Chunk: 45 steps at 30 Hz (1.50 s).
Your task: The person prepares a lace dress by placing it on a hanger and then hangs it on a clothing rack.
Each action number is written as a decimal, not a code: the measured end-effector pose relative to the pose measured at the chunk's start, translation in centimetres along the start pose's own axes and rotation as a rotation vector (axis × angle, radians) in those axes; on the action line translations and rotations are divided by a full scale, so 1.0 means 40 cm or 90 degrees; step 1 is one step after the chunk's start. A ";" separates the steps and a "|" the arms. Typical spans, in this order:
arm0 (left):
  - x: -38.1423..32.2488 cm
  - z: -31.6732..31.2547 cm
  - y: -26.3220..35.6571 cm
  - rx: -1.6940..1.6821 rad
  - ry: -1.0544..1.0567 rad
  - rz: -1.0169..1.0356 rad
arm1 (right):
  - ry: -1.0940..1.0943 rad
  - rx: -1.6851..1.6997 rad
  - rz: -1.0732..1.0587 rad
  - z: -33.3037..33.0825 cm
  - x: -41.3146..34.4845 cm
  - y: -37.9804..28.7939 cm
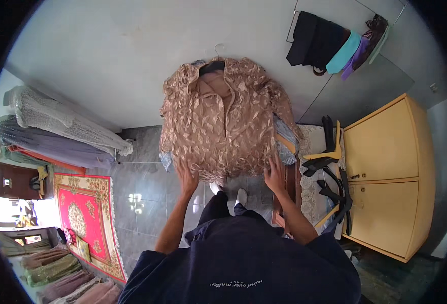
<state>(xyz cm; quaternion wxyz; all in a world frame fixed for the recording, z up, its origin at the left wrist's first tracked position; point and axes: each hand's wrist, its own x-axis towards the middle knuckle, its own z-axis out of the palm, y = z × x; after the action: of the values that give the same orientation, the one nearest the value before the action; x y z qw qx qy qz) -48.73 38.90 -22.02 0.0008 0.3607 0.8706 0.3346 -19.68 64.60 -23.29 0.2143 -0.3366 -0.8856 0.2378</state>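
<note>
A brown jacket-like blouse [223, 129] with raised leaf-pattern lace hangs in front of me against the pale wall, on a hanger [219, 48] with a metal hook. My left hand [187, 178] is at the blouse's lower left edge, fingers touching the fabric. At the lower right edge, my right hand [275, 173] touches it with the fingers pointing up. Whether either hand pinches the hem is unclear. Light blue patterned fabric [286, 152] shows behind the blouse on both sides, and a yellow hanger [286, 143] sticks out on the right.
Right of me, several black and yellow hangers [333, 182] lie on a lace-covered surface [309, 190] beside a yellow cabinet [383, 174]. Dark garments [314, 38] hang above. Gowns [63, 114] hang at the left, over grey floor tiles [147, 197] and a red rug [88, 224].
</note>
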 end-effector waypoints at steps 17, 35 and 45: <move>0.152 -0.014 0.098 0.017 -0.011 0.050 | 0.085 0.078 -0.084 0.008 0.191 -0.146; 0.104 -0.052 -0.092 0.142 0.019 0.000 | -0.087 -0.034 -0.263 0.057 0.250 -0.254; 0.294 0.028 0.161 -0.024 -0.081 0.207 | -0.034 -0.094 -0.144 0.124 0.282 -0.279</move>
<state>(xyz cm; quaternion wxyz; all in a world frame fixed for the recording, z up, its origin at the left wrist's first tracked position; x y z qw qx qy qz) -53.12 50.26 -16.31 0.0083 0.5174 0.7923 0.3233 -35.55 63.72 -18.46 0.1904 -0.2428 -0.9384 0.1553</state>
